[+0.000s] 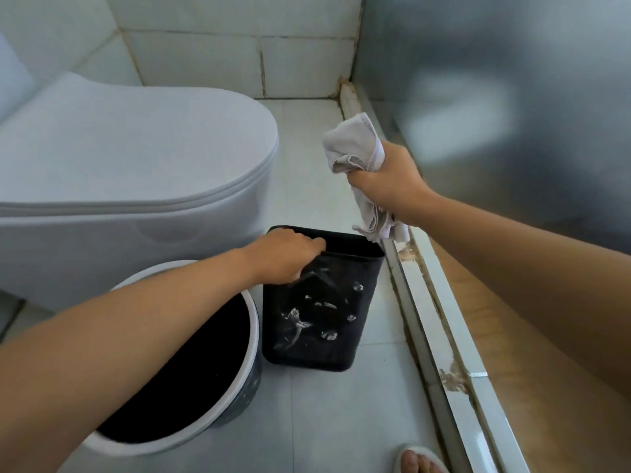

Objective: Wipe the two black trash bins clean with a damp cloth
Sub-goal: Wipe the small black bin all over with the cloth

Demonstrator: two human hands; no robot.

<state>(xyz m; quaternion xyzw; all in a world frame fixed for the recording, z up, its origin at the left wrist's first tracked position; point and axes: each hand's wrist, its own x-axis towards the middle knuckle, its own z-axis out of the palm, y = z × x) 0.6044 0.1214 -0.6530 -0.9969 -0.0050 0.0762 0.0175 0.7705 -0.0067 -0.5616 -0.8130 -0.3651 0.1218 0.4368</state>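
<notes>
From the head view, my left hand (286, 256) curls its grip over the near rim of the rectangular black bin (324, 302), which stands on the pale tiled floor (341, 404) between the toilet (136, 158) and the door's metal track (444, 336). Its dark front is matte, flecked with glossy wet-looking patches. My right hand (389, 184) is raised above it, fist closed tight around a crumpled grey cloth (355, 145). The round bin (205, 370), white-rimmed with a black inside, sits just left of the rectangular one.
</notes>
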